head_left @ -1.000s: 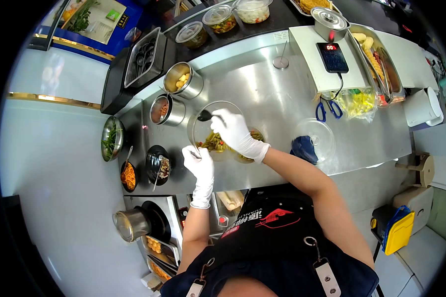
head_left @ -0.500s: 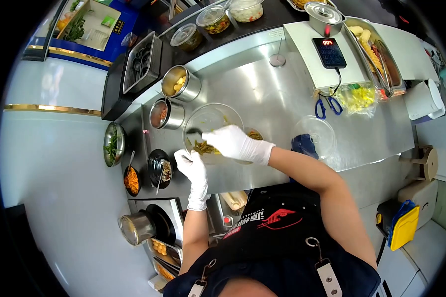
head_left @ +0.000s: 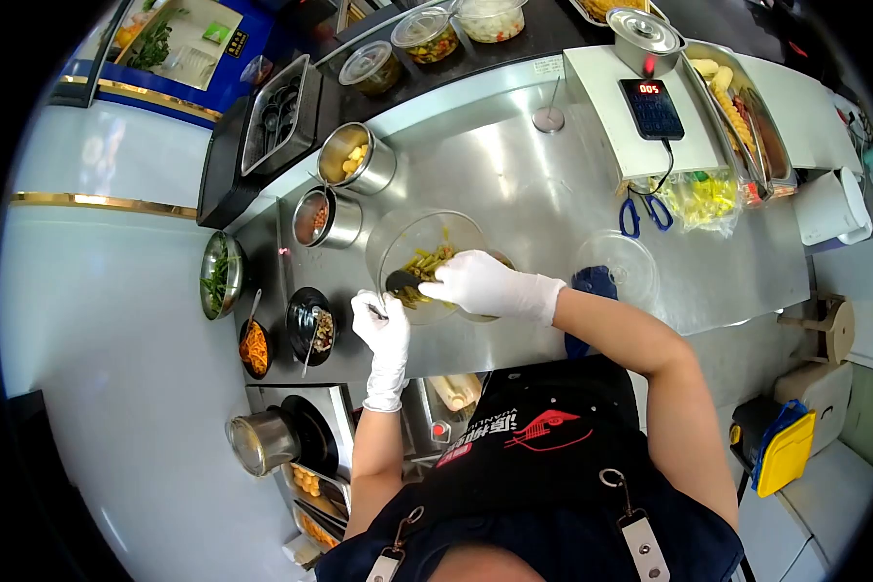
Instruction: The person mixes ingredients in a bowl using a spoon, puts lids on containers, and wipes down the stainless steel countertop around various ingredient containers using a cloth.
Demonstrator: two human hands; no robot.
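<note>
On the steel counter (head_left: 543, 194), the bowl (head_left: 394, 244) of chopped veg sits mid-view. Left hand (head_left: 382, 328) pinches its 7 o'clock rim; right hand (head_left: 475, 283) grips a black spoon (head_left: 402, 280), blocking 4 o'clock. Tins (head_left: 374, 171) at 11, scissors (head_left: 630, 217) at 2.

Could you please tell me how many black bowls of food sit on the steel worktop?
2: the bowl of orange shreds at the left end, and the chopped-mix bowl beside it.

Glossy, smooth metal worktop (head_left: 524, 209).
</note>
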